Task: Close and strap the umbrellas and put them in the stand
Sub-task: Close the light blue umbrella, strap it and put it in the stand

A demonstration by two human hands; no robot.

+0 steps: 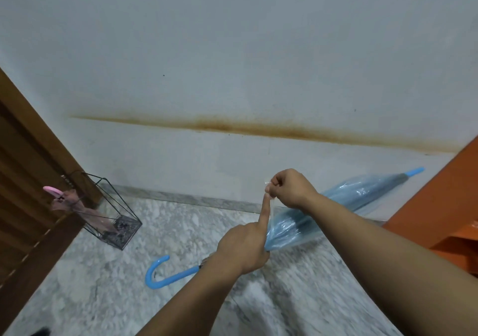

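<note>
A person's left hand (pixel 243 245) grips a closed blue umbrella (pixel 336 206) near its hooked handle, index finger raised along the clear strap (pixel 272 206), which the right hand (pixel 289 188) pinches taut above the folds. Marble floor (pixel 181 232) lies open between them and the wire stand (pixel 113 214) by the wooden door (pixel 28 180), where a pink umbrella (pixel 77 206) leans inside.
</note>
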